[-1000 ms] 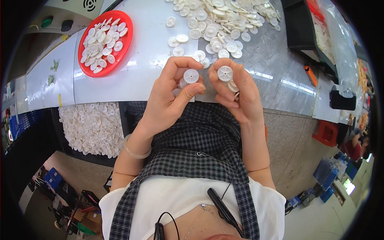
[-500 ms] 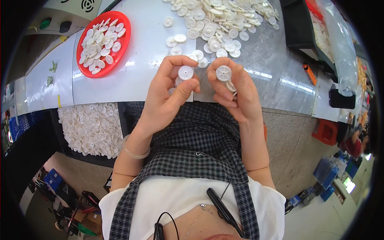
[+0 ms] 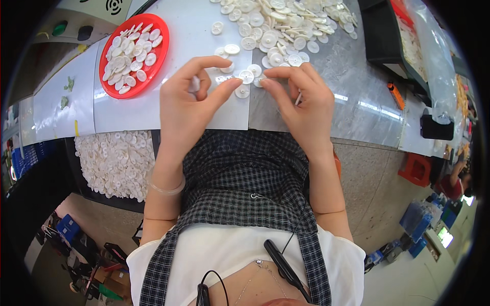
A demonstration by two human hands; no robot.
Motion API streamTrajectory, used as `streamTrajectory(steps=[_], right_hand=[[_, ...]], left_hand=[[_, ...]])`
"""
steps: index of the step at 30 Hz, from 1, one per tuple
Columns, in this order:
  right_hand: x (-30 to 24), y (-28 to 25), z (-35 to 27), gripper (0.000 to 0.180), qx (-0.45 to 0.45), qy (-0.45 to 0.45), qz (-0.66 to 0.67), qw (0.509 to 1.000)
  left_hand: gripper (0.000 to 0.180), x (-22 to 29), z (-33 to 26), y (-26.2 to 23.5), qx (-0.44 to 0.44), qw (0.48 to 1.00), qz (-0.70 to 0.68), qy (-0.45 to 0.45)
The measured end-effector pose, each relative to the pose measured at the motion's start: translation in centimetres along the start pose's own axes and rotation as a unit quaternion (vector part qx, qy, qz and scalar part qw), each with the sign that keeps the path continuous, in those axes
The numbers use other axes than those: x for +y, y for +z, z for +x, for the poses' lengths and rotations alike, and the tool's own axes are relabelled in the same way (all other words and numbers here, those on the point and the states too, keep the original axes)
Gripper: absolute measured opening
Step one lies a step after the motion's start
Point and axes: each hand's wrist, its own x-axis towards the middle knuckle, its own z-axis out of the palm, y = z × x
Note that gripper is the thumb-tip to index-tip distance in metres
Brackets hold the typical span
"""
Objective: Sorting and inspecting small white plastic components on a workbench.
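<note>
My left hand (image 3: 190,104) hovers over the near table edge, index finger and thumb spread apart. A white plastic gear (image 3: 194,84) is tucked in its curled other fingers, mostly hidden. My right hand (image 3: 306,104) is opposite, its thumb and index finger close to a white gear (image 3: 259,80) lying on the table. Another white gear (image 3: 298,98), seen edge-on, is held in the curled fingers of that hand. Between the hands, several loose gears lie on the table, among them a toothed disc (image 3: 246,77) and one nearer me (image 3: 242,92).
A large heap of white gears (image 3: 280,30) covers the back middle. At left stands a red plate (image 3: 162,51) of gears; below it, a black bin of small white parts (image 3: 117,163). On the right are a black bin (image 3: 383,41), an orange cutter (image 3: 395,95) and a phone (image 3: 436,127).
The gears held up at my fingertips have left them, and more gears show on the table between my hands. My left hand has moved left; both thumb-and-index pairs have parted.
</note>
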Motion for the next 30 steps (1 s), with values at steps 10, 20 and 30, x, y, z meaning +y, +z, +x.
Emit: streamTrajectory(steps=[10,20,30], right_hand=[[-0.3,0.0,-0.6,0.013,-0.026,-0.004,-0.105,0.994],[-0.9,-1.5,-0.7,0.01,-0.069,0.237,0.368,0.897],[1.1,0.0,-1.3,0.027,-0.219,0.298,0.872,0.321]], left_hand=[[0.026,0.6,0.6,1.3,-0.035,0.984,0.162,0.065],[0.023,1.1,0.1,0.7,-0.063,0.997,0.038,0.026],[0.029,0.5,-0.9,0.3,-0.22,0.825,-0.497,-0.155]])
